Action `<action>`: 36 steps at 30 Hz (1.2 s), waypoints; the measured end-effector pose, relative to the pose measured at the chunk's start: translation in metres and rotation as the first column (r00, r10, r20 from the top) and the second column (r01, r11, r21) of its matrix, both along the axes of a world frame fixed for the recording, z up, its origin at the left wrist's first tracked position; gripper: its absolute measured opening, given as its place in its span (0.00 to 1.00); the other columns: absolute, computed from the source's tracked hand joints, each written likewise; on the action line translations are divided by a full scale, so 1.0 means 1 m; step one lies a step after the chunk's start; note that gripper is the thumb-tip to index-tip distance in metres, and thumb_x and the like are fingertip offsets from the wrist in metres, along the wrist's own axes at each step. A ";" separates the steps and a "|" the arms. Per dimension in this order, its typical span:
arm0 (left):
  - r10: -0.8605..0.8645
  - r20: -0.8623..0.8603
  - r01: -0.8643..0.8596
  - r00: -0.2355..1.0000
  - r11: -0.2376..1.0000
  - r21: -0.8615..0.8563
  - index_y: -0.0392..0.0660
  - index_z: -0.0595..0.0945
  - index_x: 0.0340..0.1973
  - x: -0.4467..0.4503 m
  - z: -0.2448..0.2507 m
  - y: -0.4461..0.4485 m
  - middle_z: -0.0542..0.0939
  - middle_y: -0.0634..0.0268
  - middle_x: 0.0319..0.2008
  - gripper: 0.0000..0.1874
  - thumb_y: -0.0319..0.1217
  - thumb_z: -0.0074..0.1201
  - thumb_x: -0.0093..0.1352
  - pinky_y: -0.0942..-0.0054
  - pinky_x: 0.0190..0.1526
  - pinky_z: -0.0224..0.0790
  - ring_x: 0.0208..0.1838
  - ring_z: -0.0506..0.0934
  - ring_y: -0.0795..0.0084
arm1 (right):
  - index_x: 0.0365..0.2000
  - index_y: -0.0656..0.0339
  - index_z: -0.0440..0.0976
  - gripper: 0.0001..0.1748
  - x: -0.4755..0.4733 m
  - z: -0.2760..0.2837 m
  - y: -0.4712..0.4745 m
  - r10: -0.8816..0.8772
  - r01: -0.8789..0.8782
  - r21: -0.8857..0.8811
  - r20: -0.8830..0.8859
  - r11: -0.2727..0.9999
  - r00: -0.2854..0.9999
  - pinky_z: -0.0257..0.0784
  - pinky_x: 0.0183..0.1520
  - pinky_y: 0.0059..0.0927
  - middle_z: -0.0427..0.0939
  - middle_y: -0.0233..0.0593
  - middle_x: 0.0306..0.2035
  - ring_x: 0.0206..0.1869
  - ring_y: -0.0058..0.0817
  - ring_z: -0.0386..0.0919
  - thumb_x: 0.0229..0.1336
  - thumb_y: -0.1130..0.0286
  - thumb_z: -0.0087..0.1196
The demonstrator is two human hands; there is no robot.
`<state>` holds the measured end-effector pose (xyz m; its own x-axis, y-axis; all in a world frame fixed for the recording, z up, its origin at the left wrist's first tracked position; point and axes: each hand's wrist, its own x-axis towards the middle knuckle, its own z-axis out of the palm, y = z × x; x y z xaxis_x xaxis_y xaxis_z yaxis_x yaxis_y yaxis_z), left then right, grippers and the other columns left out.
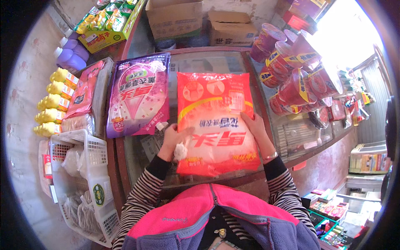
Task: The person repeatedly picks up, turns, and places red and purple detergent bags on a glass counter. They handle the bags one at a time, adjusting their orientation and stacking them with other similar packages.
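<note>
A red and orange plastic bag of laundry powder (215, 122) is in front of me over the glass-topped counter, its print upside down to me. My right hand (255, 126) grips its right edge, thumb on the front and the other fingers hidden. My left hand (173, 139) is at the left edge, its slightly blurred fingers over the bag's front. A crumpled whitish cloth or tissue (180, 151) sticks out below that hand, and seems held in it. To the left lies a purple bag of laundry powder (139, 93), flat on the counter.
Instant noodle tubs (292, 86) are stacked at the right. Cardboard boxes (175, 18) stand at the back, beside a snack display box (103, 40). On the left are purple jugs (72, 56), yellow bottles (56, 103) and a white plastic basket (101, 168) with bagged goods.
</note>
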<state>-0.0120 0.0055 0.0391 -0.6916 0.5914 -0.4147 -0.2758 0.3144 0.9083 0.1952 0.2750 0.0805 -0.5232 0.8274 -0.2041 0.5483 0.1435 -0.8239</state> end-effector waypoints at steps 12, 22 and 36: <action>0.087 -0.211 -0.105 0.974 0.992 -0.076 0.33 0.85 0.41 -0.065 0.008 0.066 0.87 0.51 0.36 0.35 0.55 0.70 0.56 0.65 0.41 0.76 0.38 0.85 0.62 | 0.44 0.72 0.81 0.40 -0.106 -0.035 0.111 0.113 -0.118 -0.078 -0.064 0.990 0.992 0.77 0.45 0.32 0.85 0.48 0.40 0.42 0.30 0.84 0.49 0.41 0.69; -0.123 -0.094 0.118 0.988 0.991 -0.058 0.29 0.81 0.49 -0.066 0.049 0.043 0.85 0.62 0.40 0.29 0.45 0.65 0.67 0.71 0.39 0.75 0.37 0.82 0.73 | 0.43 0.74 0.81 0.38 -0.112 -0.042 0.111 0.089 -0.113 -0.137 -0.170 0.984 0.981 0.76 0.43 0.30 0.85 0.46 0.39 0.40 0.26 0.83 0.52 0.42 0.68; 0.093 0.438 -0.227 0.894 0.937 0.264 0.37 0.82 0.50 -0.031 0.030 -0.094 0.85 0.60 0.41 0.17 0.37 0.54 0.73 0.69 0.45 0.76 0.42 0.82 0.69 | 0.45 0.72 0.80 0.36 -0.111 -0.034 0.107 0.071 -0.107 -0.182 -0.198 0.977 0.978 0.77 0.42 0.28 0.85 0.43 0.41 0.39 0.25 0.83 0.53 0.45 0.70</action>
